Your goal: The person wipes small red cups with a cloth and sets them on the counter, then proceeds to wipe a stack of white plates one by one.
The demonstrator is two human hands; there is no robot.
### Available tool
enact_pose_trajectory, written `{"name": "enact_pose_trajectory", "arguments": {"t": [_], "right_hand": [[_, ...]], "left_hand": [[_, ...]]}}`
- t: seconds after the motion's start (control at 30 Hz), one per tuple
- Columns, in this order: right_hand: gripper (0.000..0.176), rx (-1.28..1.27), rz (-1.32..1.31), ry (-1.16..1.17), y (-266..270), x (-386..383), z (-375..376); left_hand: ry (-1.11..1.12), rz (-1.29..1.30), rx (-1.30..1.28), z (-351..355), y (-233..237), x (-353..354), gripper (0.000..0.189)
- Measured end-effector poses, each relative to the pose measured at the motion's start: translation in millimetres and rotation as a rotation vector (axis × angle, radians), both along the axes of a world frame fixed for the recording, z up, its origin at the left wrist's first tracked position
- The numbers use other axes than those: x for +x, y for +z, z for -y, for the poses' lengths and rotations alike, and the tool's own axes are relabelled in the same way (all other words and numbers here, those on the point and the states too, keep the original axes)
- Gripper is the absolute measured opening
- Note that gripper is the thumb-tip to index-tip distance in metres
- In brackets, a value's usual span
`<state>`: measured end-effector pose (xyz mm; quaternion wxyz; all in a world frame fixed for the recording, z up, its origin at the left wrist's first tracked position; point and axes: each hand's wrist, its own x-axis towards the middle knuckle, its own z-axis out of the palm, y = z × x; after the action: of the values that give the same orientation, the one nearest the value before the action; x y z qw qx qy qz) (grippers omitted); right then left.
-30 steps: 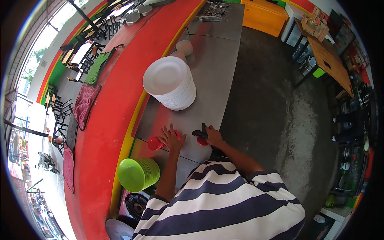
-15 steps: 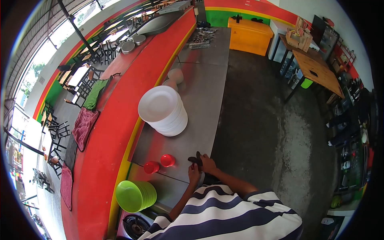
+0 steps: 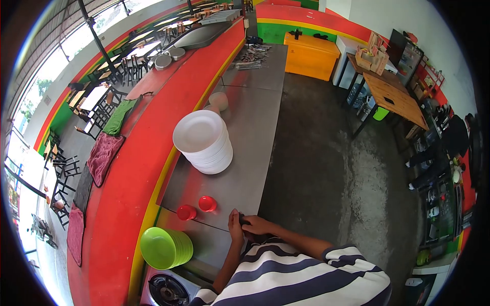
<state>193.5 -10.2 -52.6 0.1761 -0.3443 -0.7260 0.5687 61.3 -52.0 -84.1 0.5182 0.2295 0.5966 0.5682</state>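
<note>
Head camera: at the near edge of the grey metal worktop (image 3: 245, 153), a person draws both hands together, the right hand (image 3: 259, 225) clenched on a small dark cloth (image 3: 241, 220). The left hand (image 3: 235, 228), which rested on the two small red plastic cups (image 3: 207, 203) a second ago, now presses against that cloth, its grip impossible to tell. The cups stand released just left of the hands, between the stack of white round plates (image 3: 201, 140) and the stack of lime-green plates (image 3: 163, 248), so the work has shifted from cups to cloth.
</note>
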Motion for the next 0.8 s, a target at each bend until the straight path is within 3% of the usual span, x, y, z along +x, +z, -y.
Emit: {"name": "enact_pose_trajectory", "arguments": {"t": [0.07, 0.13, 0.27, 0.47, 0.6, 0.63, 0.73, 0.8], "right_hand": [[0.031, -0.001, -0.022, 0.012, 7, -4, 6], [0.032, -0.378, -0.117, -0.117, 35, -10, 9], [0.034, -0.916, -0.363, -0.201, 79, -17, 26], [0.04, 0.091, -0.161, -0.221, 112, -24, 46], [0.046, 0.381, -0.113, 0.038, 129, -19, 51], [0.046, 0.402, -0.105, 0.092, 122, -17, 48], [0.043, 0.154, -0.029, 0.358, 127, -6, 30], [0.039, -0.175, -0.121, 0.352, 127, -2, 18]], "left_hand": [[-0.067, 0.072, 0.118, 7, 39, -5, 0.057], [-0.185, 0.198, 0.246, 16, 65, -13, 0.06], [-0.11, 0.052, 0.412, 27, 116, -18, 0.06], [0.001, -0.235, 0.497, 48, 147, -20, 0.059], [0.072, -0.289, 0.507, 58, 154, -15, 0.058], [0.04, -0.265, 0.516, 61, 151, -15, 0.058], [-0.071, -0.184, 0.565, 65, 151, -19, 0.056], [-0.155, -0.106, 0.627, 62, 157, -14, 0.053]]}}
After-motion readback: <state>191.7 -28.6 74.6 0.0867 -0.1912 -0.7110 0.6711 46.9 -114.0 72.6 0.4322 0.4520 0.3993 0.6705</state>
